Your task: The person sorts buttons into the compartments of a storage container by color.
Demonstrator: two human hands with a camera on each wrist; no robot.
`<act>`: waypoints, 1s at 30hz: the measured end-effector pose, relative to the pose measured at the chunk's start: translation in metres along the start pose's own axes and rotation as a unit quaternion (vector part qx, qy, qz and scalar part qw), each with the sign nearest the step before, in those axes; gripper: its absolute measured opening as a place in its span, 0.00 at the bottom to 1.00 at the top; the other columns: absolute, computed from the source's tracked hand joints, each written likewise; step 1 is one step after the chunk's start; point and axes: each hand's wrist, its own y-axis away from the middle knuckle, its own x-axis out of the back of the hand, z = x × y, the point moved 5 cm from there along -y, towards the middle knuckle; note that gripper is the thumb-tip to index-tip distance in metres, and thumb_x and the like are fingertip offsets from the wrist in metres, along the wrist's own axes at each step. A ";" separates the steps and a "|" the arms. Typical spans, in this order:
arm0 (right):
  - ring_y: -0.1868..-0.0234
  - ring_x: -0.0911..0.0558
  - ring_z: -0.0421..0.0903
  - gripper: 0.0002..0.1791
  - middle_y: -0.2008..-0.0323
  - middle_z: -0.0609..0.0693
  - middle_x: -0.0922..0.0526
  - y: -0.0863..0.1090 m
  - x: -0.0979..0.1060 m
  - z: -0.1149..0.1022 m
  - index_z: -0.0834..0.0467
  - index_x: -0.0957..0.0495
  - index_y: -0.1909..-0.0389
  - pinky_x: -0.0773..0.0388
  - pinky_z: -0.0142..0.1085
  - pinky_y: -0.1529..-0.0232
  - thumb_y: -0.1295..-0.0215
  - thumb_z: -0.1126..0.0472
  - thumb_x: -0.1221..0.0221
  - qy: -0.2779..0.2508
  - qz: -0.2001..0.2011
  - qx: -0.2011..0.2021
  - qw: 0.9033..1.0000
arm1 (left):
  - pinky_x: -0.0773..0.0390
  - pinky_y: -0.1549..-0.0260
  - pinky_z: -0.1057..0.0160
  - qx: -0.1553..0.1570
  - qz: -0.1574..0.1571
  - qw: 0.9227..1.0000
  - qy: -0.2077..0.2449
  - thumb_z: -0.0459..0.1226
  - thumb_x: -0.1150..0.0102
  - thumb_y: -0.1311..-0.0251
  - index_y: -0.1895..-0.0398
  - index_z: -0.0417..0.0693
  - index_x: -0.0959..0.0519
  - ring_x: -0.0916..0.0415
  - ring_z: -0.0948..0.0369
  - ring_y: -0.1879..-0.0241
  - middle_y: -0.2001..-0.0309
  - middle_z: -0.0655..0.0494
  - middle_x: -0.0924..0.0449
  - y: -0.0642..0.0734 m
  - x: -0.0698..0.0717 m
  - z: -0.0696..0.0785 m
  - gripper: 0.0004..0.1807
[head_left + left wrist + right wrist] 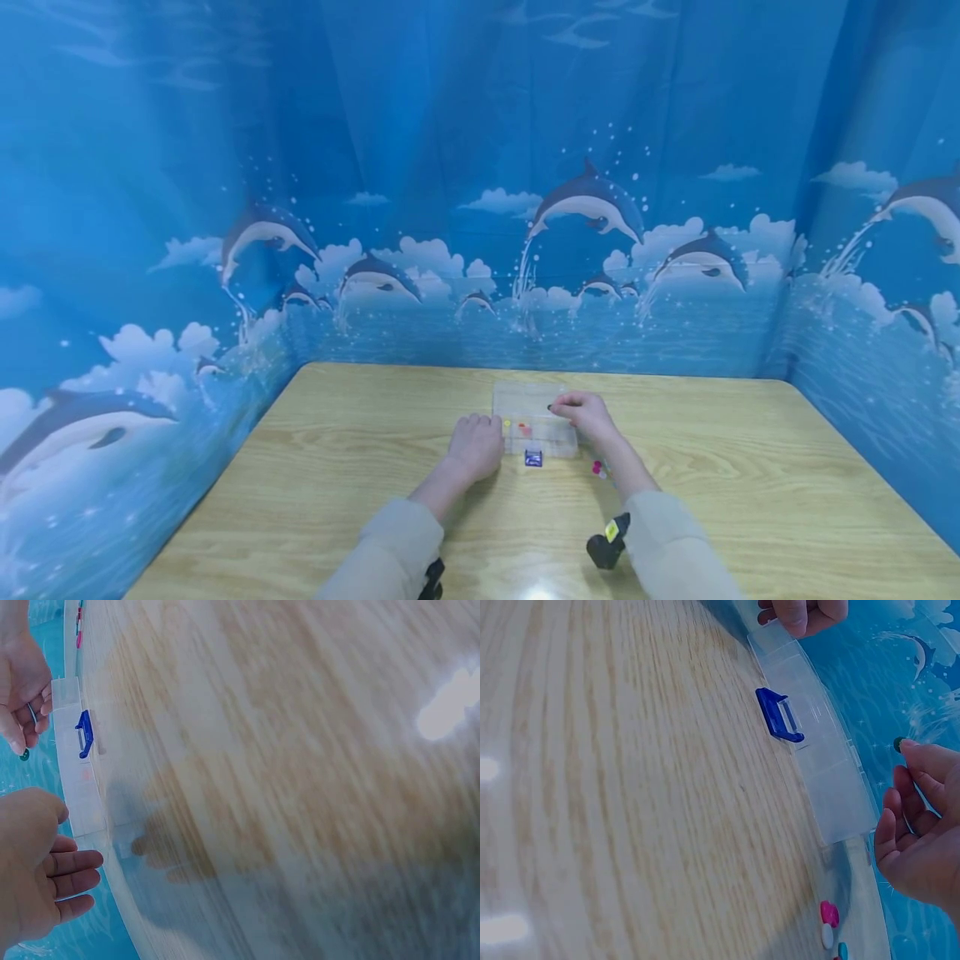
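Observation:
A clear plastic compartment box (558, 447) stands on the table with its lid (517, 398) laid back. A blue latch (533, 458) is at its front. Yellow pieces (507, 423) lie in the left compartment, and orange-red pieces (524, 429) in the one beside it. My left hand (477, 444) holds the box's left end, thumb and index finger at the wall. Above the lid's right side, my right hand (588, 414) pinches a small round dark green piece (898, 744) between thumb and index finger, its other fingers loosely bent.
To the right of the box, partly behind my right forearm, lie several small round pieces (597, 469) in pink, white and teal. The wooden table (360, 467) backs onto a blue dolphin-print curtain (420, 325). Black wrist cameras (607, 543) sit at both sleeves.

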 end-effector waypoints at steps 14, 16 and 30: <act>0.56 0.27 0.51 0.05 0.62 0.54 0.21 0.001 -0.008 0.003 0.64 0.21 0.67 0.34 0.47 0.51 0.43 0.66 0.40 0.001 0.003 -0.012 1.000 | 0.28 0.60 0.59 0.003 -0.009 1.000 -0.002 0.43 0.51 0.36 0.59 0.44 0.27 0.29 0.57 0.64 0.68 0.51 0.26 0.000 0.000 0.001 0.12; 0.56 0.27 0.51 0.05 0.62 0.54 0.21 0.000 -0.008 0.003 0.64 0.21 0.67 0.34 0.46 0.51 0.43 0.65 0.40 0.005 0.002 -0.012 1.000 | 0.28 0.60 0.59 0.003 -0.009 1.000 -0.005 0.43 0.51 0.36 0.59 0.44 0.27 0.29 0.57 0.65 0.68 0.52 0.26 0.000 0.000 0.001 0.12; 0.53 0.26 0.55 0.08 0.61 0.57 0.20 0.003 -0.008 -0.002 0.66 0.21 0.64 0.34 0.50 0.48 0.43 0.65 0.40 0.013 0.009 -0.003 1.000 | 0.28 0.64 0.60 -0.001 0.004 1.000 -0.004 0.43 0.49 0.37 0.62 0.44 0.27 0.30 0.58 0.67 0.71 0.53 0.27 0.000 0.001 0.001 0.11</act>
